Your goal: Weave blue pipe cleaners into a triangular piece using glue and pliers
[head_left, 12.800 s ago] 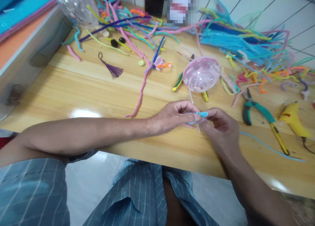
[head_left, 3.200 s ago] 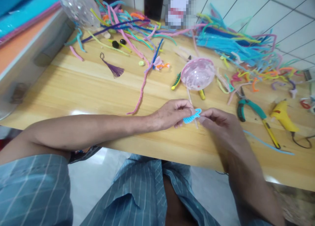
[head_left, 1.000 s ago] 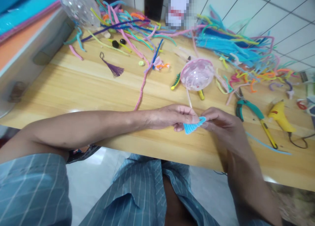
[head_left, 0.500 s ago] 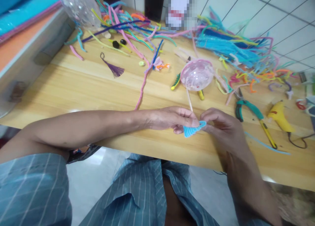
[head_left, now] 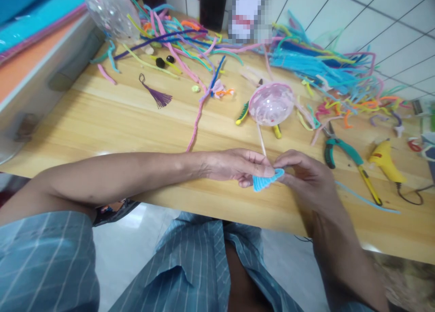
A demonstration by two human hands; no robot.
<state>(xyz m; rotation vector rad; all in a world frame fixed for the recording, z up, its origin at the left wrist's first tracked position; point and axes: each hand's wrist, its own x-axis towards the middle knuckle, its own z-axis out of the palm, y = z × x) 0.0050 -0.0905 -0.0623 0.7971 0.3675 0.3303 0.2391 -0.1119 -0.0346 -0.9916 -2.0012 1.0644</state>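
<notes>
A light-blue coiled pipe cleaner piece [head_left: 261, 183], ribbed and roughly triangular, is pinched between the thumb and fingers of my left hand [head_left: 249, 164]. A small loop shows at the piece's right end. There my right hand [head_left: 306, 174] is closed, its thumb and forefinger pinching the pipe cleaner by the loop. A light-blue pipe cleaner strand [head_left: 367, 199] emerges right of my right hand and lies over the table; whether it joins the coiled piece is hidden behind the hand.
Beyond my hands is a clear pink-rimmed plastic dome [head_left: 272, 104]. Green-handled pliers [head_left: 345, 144], a yellow cutter [head_left: 370, 185] and a yellow glue gun [head_left: 384, 160] lie to the right. Pipe cleaners [head_left: 306, 60] heap along the back. A purple tassel [head_left: 158, 96] lies left, near a box [head_left: 50, 76].
Both hands stay at almost the same spot. My right fingers have shifted very slightly left at the loop, and the trailing blue strand has moved a little with them.
</notes>
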